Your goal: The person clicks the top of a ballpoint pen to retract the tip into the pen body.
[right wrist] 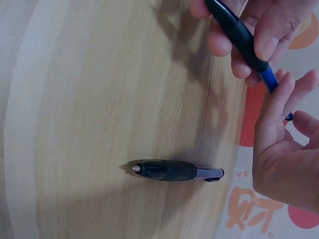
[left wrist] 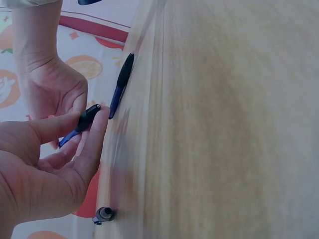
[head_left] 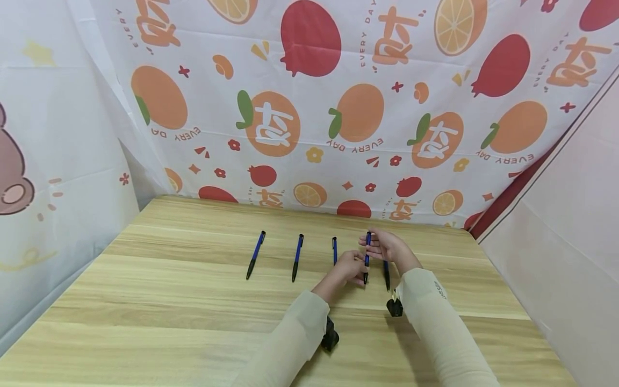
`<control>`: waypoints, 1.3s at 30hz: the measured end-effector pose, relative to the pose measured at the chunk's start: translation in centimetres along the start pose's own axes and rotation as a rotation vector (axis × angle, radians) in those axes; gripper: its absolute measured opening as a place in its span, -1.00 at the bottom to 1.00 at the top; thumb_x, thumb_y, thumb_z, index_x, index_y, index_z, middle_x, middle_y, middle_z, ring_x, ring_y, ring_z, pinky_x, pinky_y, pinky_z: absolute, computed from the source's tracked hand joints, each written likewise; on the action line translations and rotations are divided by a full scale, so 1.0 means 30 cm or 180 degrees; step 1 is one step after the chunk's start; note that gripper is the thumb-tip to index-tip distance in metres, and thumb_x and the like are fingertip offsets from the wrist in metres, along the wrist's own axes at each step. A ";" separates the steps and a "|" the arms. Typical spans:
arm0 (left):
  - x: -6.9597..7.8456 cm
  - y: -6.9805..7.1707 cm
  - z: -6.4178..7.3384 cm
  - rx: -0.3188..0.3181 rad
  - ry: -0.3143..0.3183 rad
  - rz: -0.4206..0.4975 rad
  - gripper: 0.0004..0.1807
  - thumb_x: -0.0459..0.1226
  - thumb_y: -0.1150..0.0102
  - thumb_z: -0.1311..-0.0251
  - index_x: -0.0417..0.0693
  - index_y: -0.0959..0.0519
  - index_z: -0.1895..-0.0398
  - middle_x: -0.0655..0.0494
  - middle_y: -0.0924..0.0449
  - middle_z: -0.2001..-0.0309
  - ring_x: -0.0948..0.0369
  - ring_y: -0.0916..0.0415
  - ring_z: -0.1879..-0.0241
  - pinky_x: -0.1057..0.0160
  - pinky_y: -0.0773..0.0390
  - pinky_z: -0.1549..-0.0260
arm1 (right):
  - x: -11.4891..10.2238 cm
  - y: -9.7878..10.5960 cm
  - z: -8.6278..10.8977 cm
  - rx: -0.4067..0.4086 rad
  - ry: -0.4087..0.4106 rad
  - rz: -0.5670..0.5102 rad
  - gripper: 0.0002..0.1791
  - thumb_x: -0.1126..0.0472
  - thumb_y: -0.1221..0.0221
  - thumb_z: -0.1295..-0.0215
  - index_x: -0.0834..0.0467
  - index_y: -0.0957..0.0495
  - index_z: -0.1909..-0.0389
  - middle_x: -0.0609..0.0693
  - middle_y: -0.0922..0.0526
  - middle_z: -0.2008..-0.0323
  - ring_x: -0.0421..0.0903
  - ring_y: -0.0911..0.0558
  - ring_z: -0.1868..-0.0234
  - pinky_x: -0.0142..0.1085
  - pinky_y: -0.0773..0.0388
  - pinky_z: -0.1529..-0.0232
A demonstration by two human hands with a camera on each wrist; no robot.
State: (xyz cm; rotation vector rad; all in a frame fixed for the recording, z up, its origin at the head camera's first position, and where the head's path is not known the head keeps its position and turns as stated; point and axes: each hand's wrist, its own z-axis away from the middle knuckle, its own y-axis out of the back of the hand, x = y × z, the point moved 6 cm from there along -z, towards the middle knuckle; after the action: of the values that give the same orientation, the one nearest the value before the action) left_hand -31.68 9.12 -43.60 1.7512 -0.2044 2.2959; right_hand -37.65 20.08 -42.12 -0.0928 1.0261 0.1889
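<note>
Both hands hold one blue ballpoint pen (head_left: 367,258) up over the table's far right part, its black grip toward the person. My left hand (head_left: 349,267) pinches the black grip (left wrist: 88,117) near the tip between thumb and fingers. The right hand (head_left: 389,248) holds the blue clip end with its fingers, as the right wrist view also shows. Just right of the held pen lies a matching pen (head_left: 386,277), partly behind the right hand in the head view. To the left another pen (head_left: 335,250) is partly covered by the left hand.
Two more blue pens, the far-left pen (head_left: 256,255) and its neighbour (head_left: 297,258), lie roughly parallel on the wooden table (head_left: 193,301). A fruit-print cloth (head_left: 314,123) hangs behind the table's far edge. Pale sheets (head_left: 570,215) hang at the sides.
</note>
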 end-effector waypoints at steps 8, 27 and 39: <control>-0.003 0.005 0.000 0.0011 -0.0047 -0.0021 -0.77 -0.52 -0.08 -0.14 -0.28 -0.45 0.11 -0.08 -0.55 0.38 0.14 -0.50 0.54 0.18 -0.62 0.48 | 0.001 0.008 0.008 0.0092 0.0018 0.0119 -0.42 -0.06 0.22 -0.45 0.35 -0.34 -0.17 -0.05 -0.64 0.35 -0.25 -0.52 0.50 -0.36 -0.54 0.24; 0.005 0.009 0.007 0.0036 -0.0006 -0.0034 -0.80 -0.51 -0.09 -0.14 -0.26 -0.46 0.15 -0.02 -0.52 0.44 0.16 -0.48 0.55 0.20 -0.62 0.51 | 0.004 0.012 0.004 0.0093 0.0001 0.0007 -0.40 -0.06 0.25 -0.46 0.34 -0.28 -0.23 -0.06 -0.64 0.35 -0.25 -0.49 0.51 -0.40 -0.53 0.33; 0.001 0.008 0.007 0.0049 0.0002 0.0007 -0.78 -0.52 -0.08 -0.14 -0.30 -0.45 0.13 -0.16 -0.56 0.36 0.13 -0.51 0.55 0.16 -0.62 0.49 | 0.001 0.008 0.007 0.0085 0.0013 -0.0044 -0.43 -0.05 0.24 -0.45 0.34 -0.34 -0.16 -0.09 -0.63 0.37 -0.26 -0.48 0.52 -0.38 -0.53 0.25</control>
State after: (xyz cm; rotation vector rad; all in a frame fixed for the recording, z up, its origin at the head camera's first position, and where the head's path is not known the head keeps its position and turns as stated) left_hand -31.55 8.82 -43.51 1.7584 -0.1891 2.3056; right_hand -37.49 20.36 -42.04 -0.0759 1.0317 0.1625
